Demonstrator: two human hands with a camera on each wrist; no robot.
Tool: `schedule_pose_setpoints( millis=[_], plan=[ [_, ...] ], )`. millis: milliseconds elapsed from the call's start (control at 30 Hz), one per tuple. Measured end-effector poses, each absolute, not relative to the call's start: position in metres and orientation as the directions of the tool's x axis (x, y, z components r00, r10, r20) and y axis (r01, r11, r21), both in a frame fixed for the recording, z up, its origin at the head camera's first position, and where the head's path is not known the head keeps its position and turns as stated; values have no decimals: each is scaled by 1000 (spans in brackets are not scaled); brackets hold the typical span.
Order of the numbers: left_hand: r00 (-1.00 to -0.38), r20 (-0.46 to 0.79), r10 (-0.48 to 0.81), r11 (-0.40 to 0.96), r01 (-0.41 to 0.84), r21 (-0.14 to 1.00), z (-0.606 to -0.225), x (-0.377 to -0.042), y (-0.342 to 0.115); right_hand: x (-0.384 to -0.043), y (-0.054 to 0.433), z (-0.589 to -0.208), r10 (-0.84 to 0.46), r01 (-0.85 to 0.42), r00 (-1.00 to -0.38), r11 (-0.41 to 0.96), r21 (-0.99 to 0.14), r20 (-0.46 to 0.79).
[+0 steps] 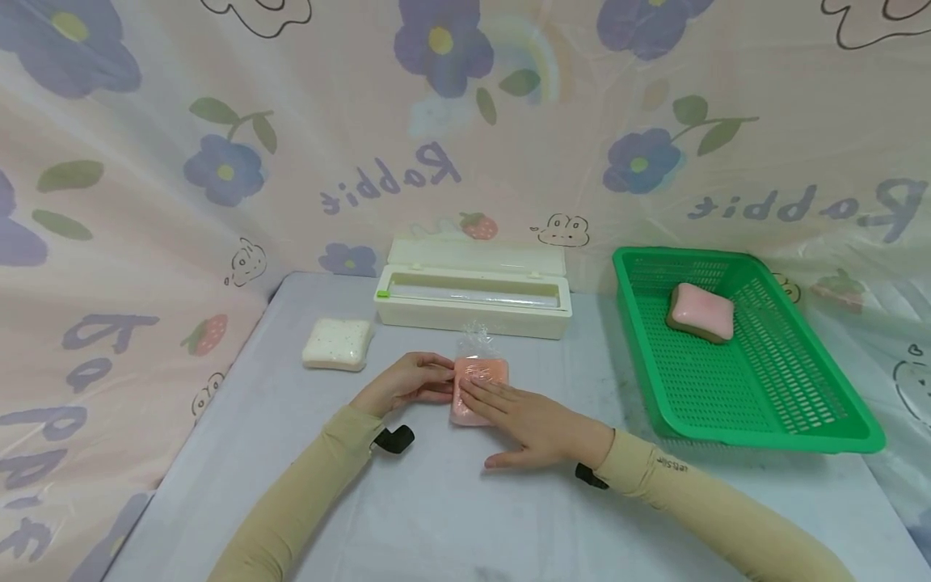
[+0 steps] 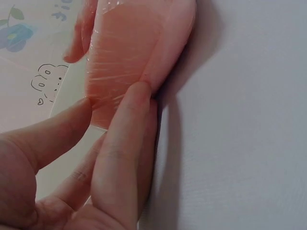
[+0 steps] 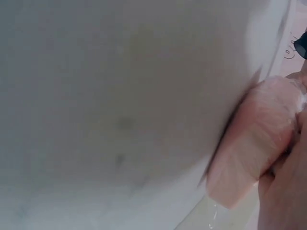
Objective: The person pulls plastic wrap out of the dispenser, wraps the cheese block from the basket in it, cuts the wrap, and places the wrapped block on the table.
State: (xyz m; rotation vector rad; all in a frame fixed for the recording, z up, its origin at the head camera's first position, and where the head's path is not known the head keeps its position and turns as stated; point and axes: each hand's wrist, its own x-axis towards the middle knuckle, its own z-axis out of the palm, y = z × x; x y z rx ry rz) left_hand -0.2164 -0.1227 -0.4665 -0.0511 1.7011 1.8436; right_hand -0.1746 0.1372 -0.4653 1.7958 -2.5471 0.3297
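Observation:
A pink-orange block [image 1: 469, 412] with rounded corners lies on the table, wrapped in clear film. Loose film [image 1: 476, 341] bunches up beyond its far edge. At the block's left side my left hand [image 1: 414, 380] pinches the wrapped edge between thumb and fingers, and the left wrist view shows the fingertips [image 2: 140, 91] on the film. My right hand [image 1: 538, 420] lies flat over the block's top with fingers straight and thumb spread out. In the right wrist view the wrapped block [image 3: 254, 139] shows beside that hand, its film wrinkled.
Behind the hands stands a white film dispenser [image 1: 473, 315], lid raised, a roll inside. A white speckled block [image 1: 338, 343] lies to the left. At the right, a green basket [image 1: 655, 388] holds a pink-topped brown block [image 1: 701, 311]. A printed curtain [image 1: 291, 162] hangs behind the table.

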Motion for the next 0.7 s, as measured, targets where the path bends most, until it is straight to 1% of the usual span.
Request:
schedule_pose_setpoints(
  millis=[233, 467, 600, 700],
  plan=[
    [-806, -433, 403, 24, -464, 886, -465, -216, -121, -174, 138, -469, -927, -929, -357, 341, -141, 112],
    [-806, -425, 412, 58, -442, 895, -467, -219, -123, -172, 140, -472, -925, -932, -355, 338, -130, 139],
    [-828, -389, 404, 110, -379, 919, -468, -220, -125, -166, 144, -468, -918, -931, -361, 343, -128, 165],
    [-861, -343, 376, 127, -319, 939, -466, -222, -126, -161, 149, -460, -911, -939, -342, 323, -115, 230]
  ],
)
